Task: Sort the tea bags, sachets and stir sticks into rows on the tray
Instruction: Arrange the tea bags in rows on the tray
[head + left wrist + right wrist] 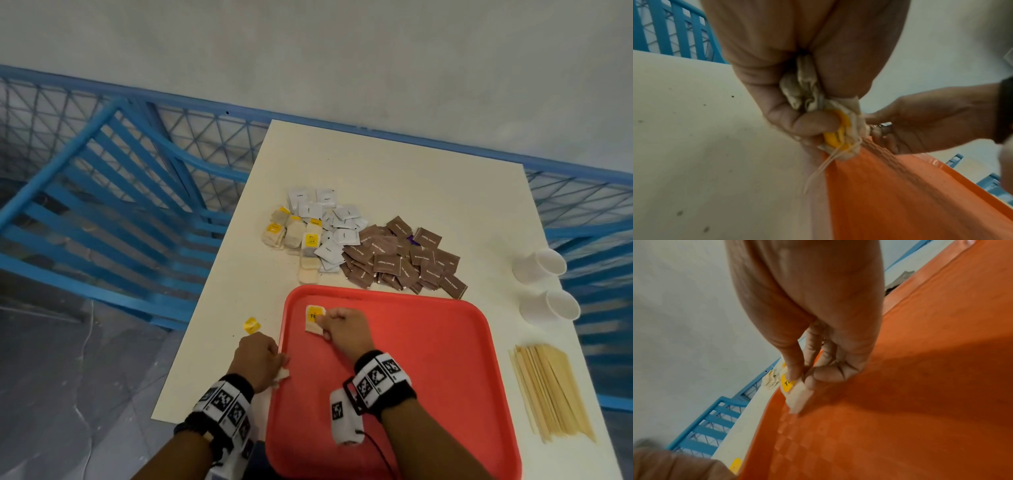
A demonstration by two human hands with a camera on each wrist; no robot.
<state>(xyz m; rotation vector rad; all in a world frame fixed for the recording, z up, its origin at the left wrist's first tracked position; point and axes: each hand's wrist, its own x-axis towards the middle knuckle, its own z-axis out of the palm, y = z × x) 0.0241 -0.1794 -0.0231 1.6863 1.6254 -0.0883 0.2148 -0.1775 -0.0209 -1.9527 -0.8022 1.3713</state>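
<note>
A red tray (428, 359) lies on the white table (394, 171). My right hand (342, 329) pinches a tea bag (314, 318) with a yellow tag against the tray's far left corner; the same tea bag (797, 395) shows under thumb and fingers. My left hand (260, 359) sits at the tray's left rim and grips a bunch of tea bags (813, 104), strings dangling. A loose yellow tag (251, 325) lies on the table. Beyond the tray are piles of tea bags (294, 236), white sachets (329, 222) and brown sachets (400, 257). Wooden stir sticks (551, 390) lie to the right.
Two white paper cups (544, 263) lie on their sides at the table's right edge. Blue metal railing (120, 205) and mesh surround the table on the left and behind. A grey wall rises at the back.
</note>
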